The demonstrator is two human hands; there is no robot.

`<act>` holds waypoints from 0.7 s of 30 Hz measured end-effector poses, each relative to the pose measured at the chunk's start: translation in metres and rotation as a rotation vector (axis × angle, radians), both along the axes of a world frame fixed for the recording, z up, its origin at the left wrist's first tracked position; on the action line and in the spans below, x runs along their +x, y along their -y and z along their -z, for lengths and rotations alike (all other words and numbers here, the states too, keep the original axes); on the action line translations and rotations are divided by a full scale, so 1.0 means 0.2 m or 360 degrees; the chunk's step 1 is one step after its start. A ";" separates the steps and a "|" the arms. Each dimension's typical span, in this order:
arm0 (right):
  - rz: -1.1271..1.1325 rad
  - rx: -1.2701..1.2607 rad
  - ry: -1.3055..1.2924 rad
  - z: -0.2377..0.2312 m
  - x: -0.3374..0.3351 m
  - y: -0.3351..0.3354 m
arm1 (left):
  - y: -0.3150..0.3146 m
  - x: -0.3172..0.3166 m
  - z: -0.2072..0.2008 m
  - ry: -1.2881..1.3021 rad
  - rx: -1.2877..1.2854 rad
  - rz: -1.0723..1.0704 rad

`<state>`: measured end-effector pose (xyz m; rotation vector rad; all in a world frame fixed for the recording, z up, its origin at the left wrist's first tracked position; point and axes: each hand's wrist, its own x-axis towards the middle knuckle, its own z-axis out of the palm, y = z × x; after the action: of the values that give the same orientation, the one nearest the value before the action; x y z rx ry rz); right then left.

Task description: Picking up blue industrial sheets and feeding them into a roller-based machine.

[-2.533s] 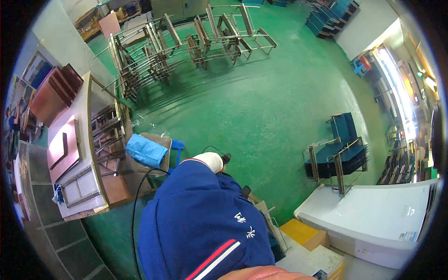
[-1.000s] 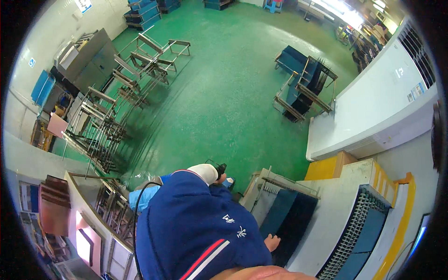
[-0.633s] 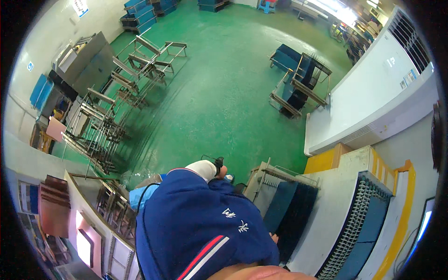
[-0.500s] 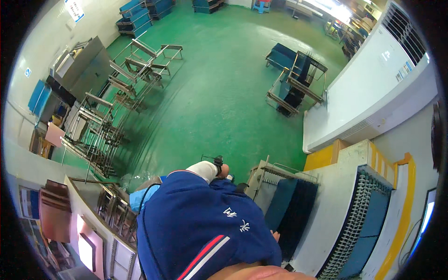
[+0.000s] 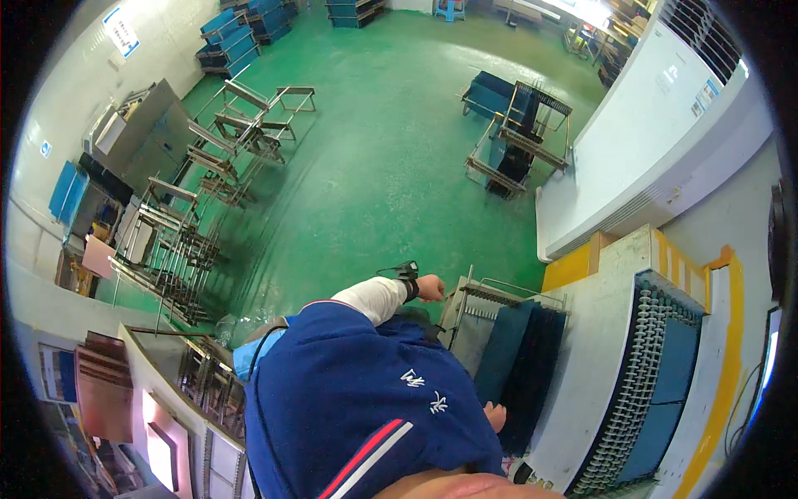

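My left hand (image 5: 430,288), in a white sleeve with a small black device strapped at the wrist, is curled into a fist. It hangs beside the near end of a metal rack (image 5: 497,291), apart from it as far as I can see. Upright in that rack stand dark blue panels (image 5: 505,349). My right hand (image 5: 495,416) shows past the front of my blue jacket, close to the panels' lower edge. Its fingers look loosely apart and hold nothing visible; whether they touch a panel I cannot tell.
A white machine with a toothed conveyor (image 5: 636,391) carrying blue panels stands at the right. Beyond it is a tall white air conditioner (image 5: 648,141). Metal racks (image 5: 179,224) line the left, another rack with panels (image 5: 519,137) stands on the green floor. A low partition (image 5: 166,374) lies behind me.
My left hand has moved right and slightly up, closer to the rack. More of my right hand now shows beside the panels. The view has shifted slightly.
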<state>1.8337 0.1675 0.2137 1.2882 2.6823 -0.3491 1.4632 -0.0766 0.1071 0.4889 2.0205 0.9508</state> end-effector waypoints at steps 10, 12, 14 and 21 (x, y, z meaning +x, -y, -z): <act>-0.0365 -0.0036 -0.0035 -0.67 0.07 -0.09 | -0.51 0.03 -0.42 -0.0076 0.0385 0.0643; 0.0159 0.0042 -0.0171 -0.69 0.12 -0.10 | -0.65 0.05 -0.39 0.0142 0.0391 0.0887; 0.0344 0.0094 -0.0235 -0.65 0.25 -0.17 | -0.77 0.11 -0.44 0.0131 0.0409 0.1002; 0.0506 -0.0226 -0.1005 -0.80 0.28 -0.36 | -0.92 0.19 -0.65 0.0518 0.0569 0.1187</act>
<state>1.8890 0.2386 0.3729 1.8006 2.8243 -1.1350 1.5014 0.1080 0.2372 1.1061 1.2157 0.8371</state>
